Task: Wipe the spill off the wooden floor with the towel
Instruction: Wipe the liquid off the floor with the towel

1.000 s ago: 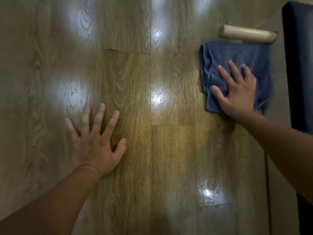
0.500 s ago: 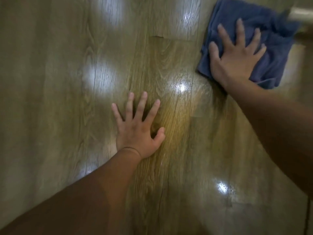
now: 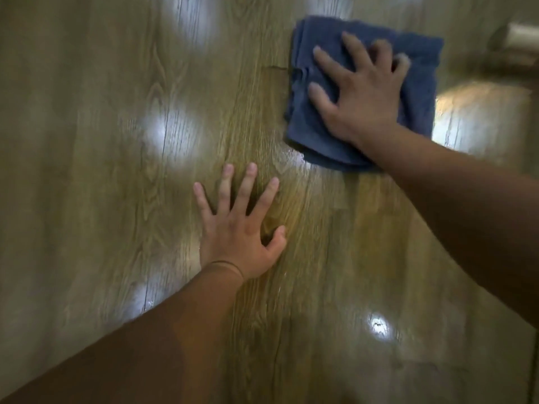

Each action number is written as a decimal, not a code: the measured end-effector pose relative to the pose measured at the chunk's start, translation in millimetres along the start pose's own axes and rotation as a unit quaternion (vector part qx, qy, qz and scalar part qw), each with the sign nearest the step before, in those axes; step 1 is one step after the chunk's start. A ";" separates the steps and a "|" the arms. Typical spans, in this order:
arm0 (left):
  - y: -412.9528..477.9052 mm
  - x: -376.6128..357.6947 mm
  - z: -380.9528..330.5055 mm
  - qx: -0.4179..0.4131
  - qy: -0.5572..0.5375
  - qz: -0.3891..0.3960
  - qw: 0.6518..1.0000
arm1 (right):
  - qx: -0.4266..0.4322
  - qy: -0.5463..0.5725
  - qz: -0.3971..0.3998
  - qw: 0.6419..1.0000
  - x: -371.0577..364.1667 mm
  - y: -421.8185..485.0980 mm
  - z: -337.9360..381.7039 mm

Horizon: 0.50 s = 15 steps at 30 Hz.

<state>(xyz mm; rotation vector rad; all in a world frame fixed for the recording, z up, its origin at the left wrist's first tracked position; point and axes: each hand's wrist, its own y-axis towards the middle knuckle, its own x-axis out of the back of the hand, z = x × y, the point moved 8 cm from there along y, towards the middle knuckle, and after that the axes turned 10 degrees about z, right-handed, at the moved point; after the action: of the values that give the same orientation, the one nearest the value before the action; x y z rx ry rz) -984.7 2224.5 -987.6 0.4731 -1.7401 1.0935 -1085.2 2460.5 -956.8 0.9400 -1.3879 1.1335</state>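
Observation:
A folded blue towel (image 3: 420, 83) lies flat on the wooden floor (image 3: 102, 199) at the upper right. My right hand (image 3: 361, 91) presses down on it with spread, straight fingers. Lower and to the left, my left hand (image 3: 242, 231) rests palm-down on the bare boards, fingers fanned out, about a hand's width from the towel's near corner. A thin wet sheen (image 3: 291, 161) shows on the boards just below the towel's near left corner. The picture is blurred by motion.
A pale cylindrical object (image 3: 522, 36) lies on the floor at the top right, beyond the towel and blurred. Bright ceiling-light reflections (image 3: 377, 326) dot the glossy boards. Open floor spreads to the left and below.
My right hand has slid the towel leftward, away from the pale cylinder. The view has shifted, so both hands sit lower and more central. My left hand stays planted on the floor.

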 end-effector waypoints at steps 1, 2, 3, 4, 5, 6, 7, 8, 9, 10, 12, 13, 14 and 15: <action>-0.3 -0.7 0.8 0.002 0.001 0.001 1.000 | -0.023 0.007 -0.002 1.000 2.2 12.5 3.8; -0.6 -0.6 0.6 0.004 0.002 0.004 1.000 | -0.037 0.009 -0.003 0.999 2.2 15.4 7.2; -0.7 0.2 -0.2 0.006 0.001 0.007 1.000 | -0.039 0.019 0.000 0.999 0.7 8.9 9.2; -0.5 1.6 -0.9 0.006 -0.003 0.009 1.000 | -0.029 0.031 0.001 0.999 -2.2 -7.9 11.5; 0.1 3.1 -1.3 0.005 -0.006 0.011 1.000 | -0.011 0.050 -0.007 0.999 -3.4 -34.3 15.1; 1.3 4.0 -1.3 0.004 -0.005 0.012 1.000 | 0.009 0.072 -0.022 0.997 -4.7 -65.1 18.3; 1.4 3.5 -1.0 0.005 -0.001 0.011 1.000 | 0.034 0.087 -0.032 0.995 -9.5 -97.6 21.9; 0.6 2.6 -0.1 0.008 0.001 0.009 1.000 | 0.058 0.086 -0.034 0.994 -13.5 -126.4 27.7; -0.9 2.2 0.9 0.009 0.000 0.007 1.000 | 0.077 0.073 -0.028 0.994 -17.2 -143.9 32.1; -2.4 3.0 0.7 0.007 -0.003 0.004 1.000 | 0.093 0.058 -0.020 0.994 -19.6 -146.7 33.1; -1.1 4.4 -2.2 -0.002 -0.008 0.006 1.000 | 0.124 0.028 -0.003 0.992 -20.7 -122.9 28.4; -0.4 3.8 -2.3 -0.003 -0.007 0.011 1.000 | 0.146 0.014 0.005 0.989 -20.7 -106.5 24.9; -0.3 3.4 -1.1 0.001 -0.004 0.011 1.000 | 0.169 0.001 0.009 0.986 -18.6 -87.0 20.7; -0.3 3.2 0.0 0.004 -0.002 0.007 1.000 | 0.179 -0.013 0.013 0.984 -15.1 -65.8 15.7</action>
<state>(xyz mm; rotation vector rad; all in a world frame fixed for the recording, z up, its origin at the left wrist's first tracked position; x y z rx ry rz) -985.9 2224.8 -984.7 0.4683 -1.7452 1.1111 -1023.8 2428.9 -962.7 1.1956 -1.2397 1.4240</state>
